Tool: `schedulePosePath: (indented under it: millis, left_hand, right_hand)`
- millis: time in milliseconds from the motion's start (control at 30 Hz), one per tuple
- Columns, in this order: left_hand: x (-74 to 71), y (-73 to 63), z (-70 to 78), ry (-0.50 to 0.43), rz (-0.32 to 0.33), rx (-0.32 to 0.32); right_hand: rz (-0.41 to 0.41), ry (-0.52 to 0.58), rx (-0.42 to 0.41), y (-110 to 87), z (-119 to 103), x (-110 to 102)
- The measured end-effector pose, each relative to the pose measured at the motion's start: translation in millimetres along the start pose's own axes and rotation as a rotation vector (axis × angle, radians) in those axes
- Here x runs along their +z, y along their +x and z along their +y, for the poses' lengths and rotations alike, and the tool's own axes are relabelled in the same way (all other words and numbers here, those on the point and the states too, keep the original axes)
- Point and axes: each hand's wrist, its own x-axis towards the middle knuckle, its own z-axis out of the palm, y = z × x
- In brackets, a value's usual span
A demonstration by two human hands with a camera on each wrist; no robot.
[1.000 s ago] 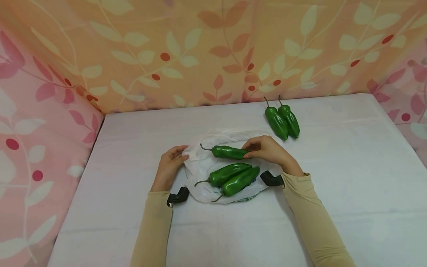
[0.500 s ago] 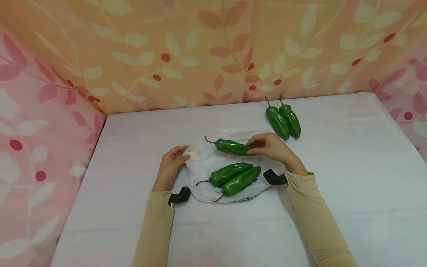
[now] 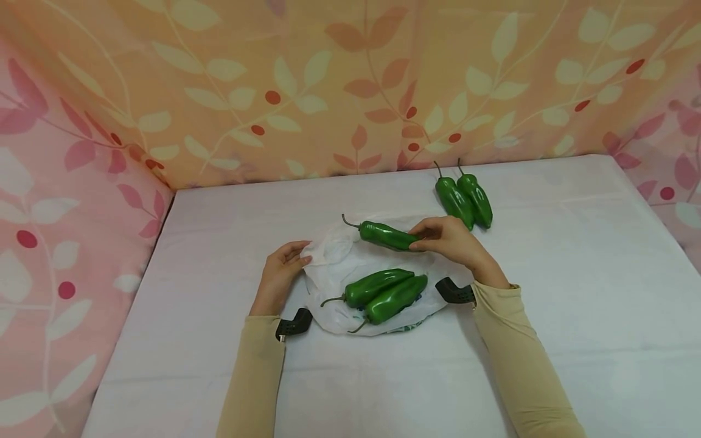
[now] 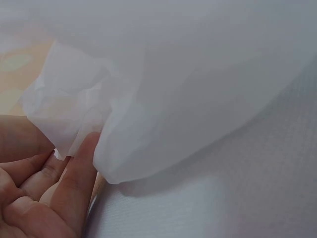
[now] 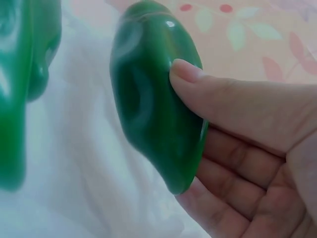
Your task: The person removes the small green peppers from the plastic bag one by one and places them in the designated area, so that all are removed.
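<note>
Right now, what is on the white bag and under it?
Two green peppers lie on the bag; a third pepper is in the right hand. White cloth shows around the bag, but what it covers cannot be seen.

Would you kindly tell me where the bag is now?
In the head view, the bag lies near the centre, under two peppers, its left edge pinched by the left hand.

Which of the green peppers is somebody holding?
The pepper whose stemless end the right hand pinches, over the white bag; no hand holds the other four peppers.
</note>
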Motion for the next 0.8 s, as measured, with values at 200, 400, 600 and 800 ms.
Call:
schedulePosePath:
  millis: [200, 400, 600, 800]
  left_hand:
    - [-2.2, -0.3, -0.1, -0.012, 0.007, 0.005]
    - [0.3, 0.8, 0.7, -0.009, -0.006, 0.002]
    - [-0.5, 0.7, 1.6, 0.011, 0.003, -0.011]
    - [0.0, 1.2, -0.2, -0.004, 0.004, -0.004]
  right_hand:
    - [0.021, 0.015, -0.009, 0.5, 1, -1]
    - [0.054, 0.007, -0.008, -1.6, 6, -7]
    - [0.079, 0.01, 0.017, -2.0, 5, -9]
    - [0.123, 0.016, 0.025, -4.4, 5, -11]
